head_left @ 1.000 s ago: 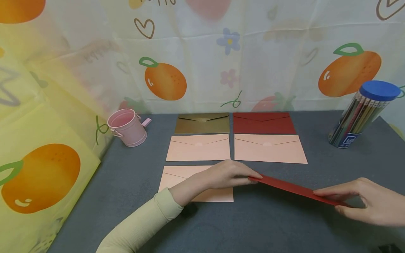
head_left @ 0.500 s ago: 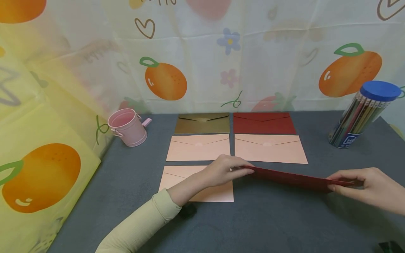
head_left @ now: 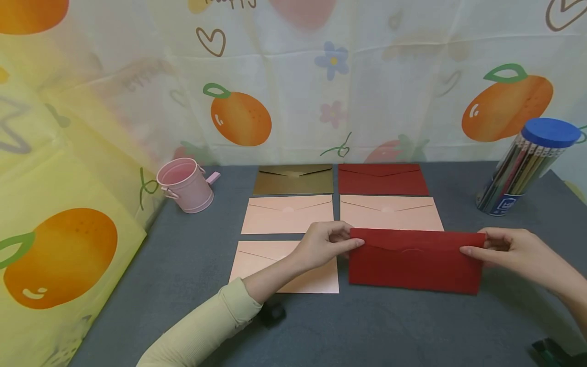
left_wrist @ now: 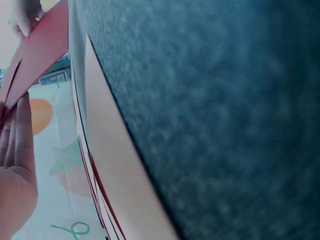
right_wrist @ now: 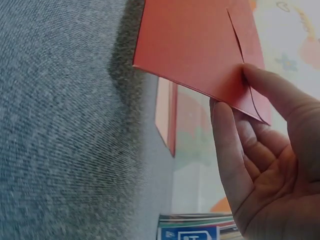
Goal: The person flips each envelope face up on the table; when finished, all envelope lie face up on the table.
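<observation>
A red envelope (head_left: 415,265) is held up in front of the right-hand column of envelopes, its flap side facing me. My left hand (head_left: 323,244) pinches its upper left corner, thumb in front and fingers behind. At the upper right end my right hand (head_left: 509,250) pinches it the same way. In the right wrist view the thumb presses near the flap of the red envelope (right_wrist: 195,45) while the fingers support it from behind. Under my left forearm lies a pink envelope (head_left: 312,278), partly covered. Another pink envelope (head_left: 390,211) lies just behind the held one.
Farther back on the dark table (head_left: 367,331) lie a gold envelope (head_left: 293,183), a second red envelope (head_left: 382,178) and a pink envelope (head_left: 289,214). A pink bucket (head_left: 185,188) stands at left. A blue-lidded tube of pencils (head_left: 523,168) stands at right, before a fruit-print cloth (head_left: 293,61).
The red envelope has tilted from nearly edge-on to upright, showing its flap side. My right hand has risen, and both hands now pinch the upper corners.
</observation>
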Demonstrator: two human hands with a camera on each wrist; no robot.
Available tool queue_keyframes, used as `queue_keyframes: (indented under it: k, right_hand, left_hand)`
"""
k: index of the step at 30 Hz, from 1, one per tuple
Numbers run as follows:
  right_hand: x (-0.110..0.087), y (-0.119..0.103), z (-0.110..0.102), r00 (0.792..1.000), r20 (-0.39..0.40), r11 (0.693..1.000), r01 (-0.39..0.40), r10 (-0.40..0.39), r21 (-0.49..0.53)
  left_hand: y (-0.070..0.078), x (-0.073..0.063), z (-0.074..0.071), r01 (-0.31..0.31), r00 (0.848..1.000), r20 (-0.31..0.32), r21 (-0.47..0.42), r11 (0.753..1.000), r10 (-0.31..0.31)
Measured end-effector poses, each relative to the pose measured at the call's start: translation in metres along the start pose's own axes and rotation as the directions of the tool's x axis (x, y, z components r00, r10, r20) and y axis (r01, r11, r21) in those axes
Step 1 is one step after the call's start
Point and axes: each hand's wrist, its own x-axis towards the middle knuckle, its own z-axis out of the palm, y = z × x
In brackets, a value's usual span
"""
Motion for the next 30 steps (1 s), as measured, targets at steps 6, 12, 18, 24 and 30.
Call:
queue_keyframes:
  k: [6,12,18,24,30]
  right_hand:
    - [0.009,0.002,0.003,0.999,0.033,1.000,0.006,-0.006,0.003]
    - [0.018,0.005,0.007,0.995,0.096,1.000,0.019,-0.017,-0.021]
    - [0.023,0.004,0.007,0.989,0.126,0.991,0.085,-0.072,-0.101]
    - [0.027,0.003,0.012,0.988,0.133,0.975,0.103,-0.077,-0.196]
    - [0.029,0.004,0.016,0.989,0.137,0.970,0.086,-0.056,-0.228]
  left_hand:
    - [-0.002,0.000,0.001,0.150,0.989,0.017,-0.096,0.984,-0.150]
    - [-0.005,0.002,-0.001,0.213,0.977,0.026,-0.039,0.976,-0.212]
    - [-0.007,0.004,-0.005,0.176,0.983,0.003,0.264,0.949,-0.183]
    - [-0.008,0.006,-0.006,0.156,0.983,0.016,0.465,0.871,-0.185]
    - [-0.008,0.006,-0.005,0.159,0.977,0.029,0.551,0.819,-0.209]
